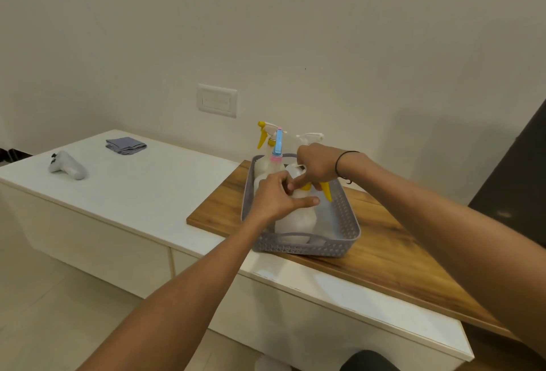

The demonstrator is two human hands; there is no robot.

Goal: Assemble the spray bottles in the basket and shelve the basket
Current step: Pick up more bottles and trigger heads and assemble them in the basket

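A grey perforated basket [344, 223] stands on a wooden board [384, 258]. Inside it, near the front, is a white translucent bottle [297, 221]; my left hand [276, 196] grips its shoulder. My right hand [317, 163] holds a spray head with a yellow trigger [326, 190] at that bottle's neck. At the back of the basket stands a bottle with a yellow-and-white spray head [264, 134] and another with a blue trigger and pink collar [277, 146]. A white spray head [310, 136] shows above my right hand.
The board lies on a long white cabinet [141, 193] against the wall. A white game controller [68, 165] and a folded grey cloth [125, 145] lie at its left end. A wall switch plate [217, 100] is behind. A dark panel [514, 169] stands at the right.
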